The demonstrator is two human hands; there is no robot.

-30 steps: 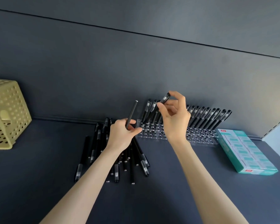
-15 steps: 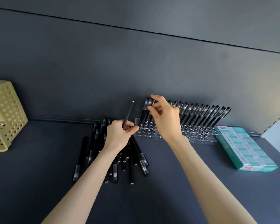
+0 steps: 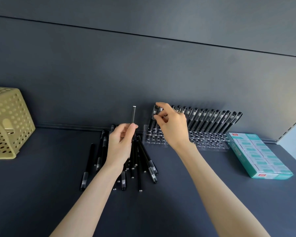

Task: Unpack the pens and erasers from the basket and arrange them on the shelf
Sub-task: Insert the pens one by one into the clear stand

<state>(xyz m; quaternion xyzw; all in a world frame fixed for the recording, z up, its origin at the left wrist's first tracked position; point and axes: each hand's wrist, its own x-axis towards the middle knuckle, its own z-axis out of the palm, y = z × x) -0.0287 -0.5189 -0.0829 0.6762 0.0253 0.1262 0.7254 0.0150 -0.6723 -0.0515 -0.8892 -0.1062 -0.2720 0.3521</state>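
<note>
Several black pens (image 3: 140, 161) lie in a loose pile on the dark shelf (image 3: 41, 185). My left hand (image 3: 120, 143) pinches one black pen (image 3: 133, 115) upright above the pile. A clear plastic pen rack (image 3: 210, 144) stands against the back wall with a row of black pens (image 3: 212, 120) leaning in it. My right hand (image 3: 173, 127) pinches the cap end of a pen (image 3: 155, 112) at the rack's left end. A teal box of erasers (image 3: 258, 154) lies to the right of the rack.
A pale yellow perforated basket (image 3: 5, 124) lies tipped on its side at the far left of the shelf. The dark back wall (image 3: 143, 74) rises straight behind the rack. A lighter side panel (image 3: 294, 134) closes the shelf at the right.
My right hand has lowered its pen from above the rack down into the left end of the row. My left hand has turned its pen from tilted to nearly upright.
</note>
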